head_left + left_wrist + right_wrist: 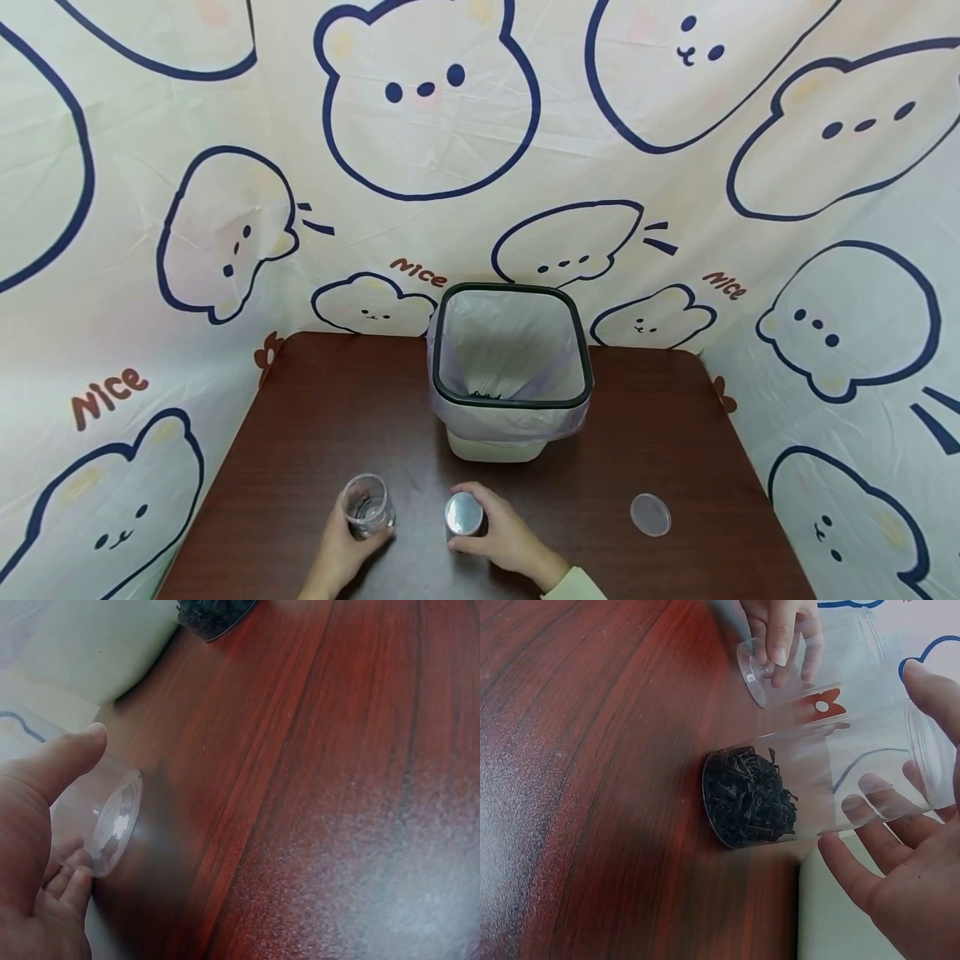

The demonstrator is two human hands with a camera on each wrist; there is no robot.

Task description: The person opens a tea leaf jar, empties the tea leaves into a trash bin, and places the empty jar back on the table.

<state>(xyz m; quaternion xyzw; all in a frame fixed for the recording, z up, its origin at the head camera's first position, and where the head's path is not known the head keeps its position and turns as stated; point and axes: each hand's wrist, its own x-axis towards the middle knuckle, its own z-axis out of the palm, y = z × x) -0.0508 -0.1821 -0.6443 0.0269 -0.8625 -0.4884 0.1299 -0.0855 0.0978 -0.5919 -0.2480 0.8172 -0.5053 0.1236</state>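
My left hand [341, 546] holds a clear plastic jar [367, 507] upright at the front of the table, thumb on one side and fingers on the other. No contents show in that jar [112, 817] in the left wrist view. To its right, my right hand [506, 533] curls round a second clear jar [462, 515], its top pale and shiny from above. Dark, dry, twisted leaves like tea [748, 796] fill the bottom of this jar in the right wrist view. Both jars stand on the brown table.
A bin [495, 450] with a dark square rim and a pale lilac liner stands behind the jars, some dark bits inside. A round clear lid [650, 515] lies on the table [330, 400] at the right. Patterned cloth [420, 167] hangs round the table.
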